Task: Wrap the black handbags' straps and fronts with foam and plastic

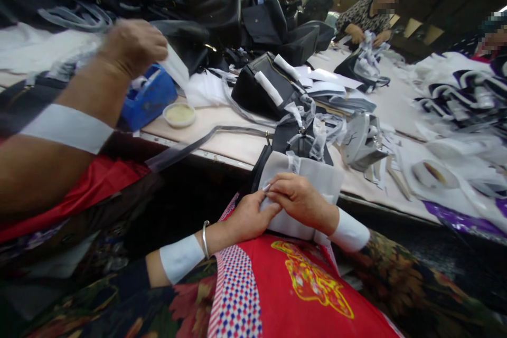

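Note:
A black handbag [259, 169] leans against the table edge above my lap, its front covered by a white wrapping sheet [328, 177]. My left hand [251, 215] and my right hand [303, 199] meet over that sheet. Both have their fingers closed in a pinch, fingertips touching. A small white tip [266, 188] shows at the fingers; what it belongs to is hidden. Clear plastic film [319, 137] is bunched around the bag's strap and hardware, just beyond the sheet.
At left, a co-worker's hand [137, 45] passes above a blue tape dispenser [148, 97] and a round tub [179, 115]. Another black bag [263, 84] lies ahead. A grey dispenser [364, 142] and tape roll [433, 174] are at right. Another person [366, 21] works beyond.

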Available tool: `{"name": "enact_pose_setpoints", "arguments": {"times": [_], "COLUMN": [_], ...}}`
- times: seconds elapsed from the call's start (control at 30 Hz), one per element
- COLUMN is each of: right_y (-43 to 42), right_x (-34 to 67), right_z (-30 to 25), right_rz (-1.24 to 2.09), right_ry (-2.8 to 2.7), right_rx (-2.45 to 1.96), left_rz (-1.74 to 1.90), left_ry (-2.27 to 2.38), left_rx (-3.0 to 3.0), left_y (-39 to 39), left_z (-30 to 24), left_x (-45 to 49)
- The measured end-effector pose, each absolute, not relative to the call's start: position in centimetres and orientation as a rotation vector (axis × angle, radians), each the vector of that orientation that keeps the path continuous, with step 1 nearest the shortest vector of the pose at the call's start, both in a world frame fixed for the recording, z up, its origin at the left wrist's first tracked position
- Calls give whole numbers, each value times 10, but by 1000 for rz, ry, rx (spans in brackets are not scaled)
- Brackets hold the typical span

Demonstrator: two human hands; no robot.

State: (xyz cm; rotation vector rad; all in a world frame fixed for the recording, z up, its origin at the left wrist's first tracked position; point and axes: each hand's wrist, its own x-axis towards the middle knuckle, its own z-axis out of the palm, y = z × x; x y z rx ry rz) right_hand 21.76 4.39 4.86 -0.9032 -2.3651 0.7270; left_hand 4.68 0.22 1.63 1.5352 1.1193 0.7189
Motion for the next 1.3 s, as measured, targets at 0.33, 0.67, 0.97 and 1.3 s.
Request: {"name": "enact_pose_setpoints", "arguments": {"times": [0.33,0.67,0.97,1.3], "right_y": [53,73,47,24], "right_x": [234,199,200,246], "right_z": [75,103,85,62], "right_rz": [1079,466,-84,-50], "right_ry": [-2413,-3264,-3219,-3056], "right_rx": [-1114,-909,-750,-676], "left_rz": [733,691,690,574], "left_ry": [1076,1118,1112,1060], "left_rx": [1506,1553,1597,1395], "left_y": [0,0,8,12], "left_z": [2,-1,-4,7], "left_x": [52,53,50,47]}}
